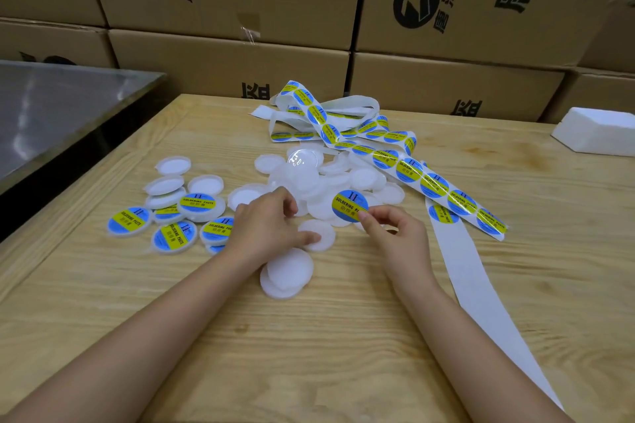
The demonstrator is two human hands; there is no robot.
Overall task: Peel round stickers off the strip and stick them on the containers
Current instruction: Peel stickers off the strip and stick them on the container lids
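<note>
My right hand [395,237] pinches a round blue and yellow sticker [348,204] by its lower edge and holds it up off the strip. My left hand [266,225] rests on the wooden table, its thumb touching a blank white round container [321,233]. A pile of blank white containers [326,178] lies just beyond both hands. The sticker strip [422,178] runs from a tangle at the back to the right, with its bare white backing [481,299] trailing toward me. Several labelled containers [178,227] lie to the left.
Two stacked blank containers [287,273] lie between my forearms. A white foam block [596,130] sits at the far right of the wooden table [309,354]. A metal surface [51,113] adjoins on the left. Stacked cardboard boxes [223,55] wall off the back.
</note>
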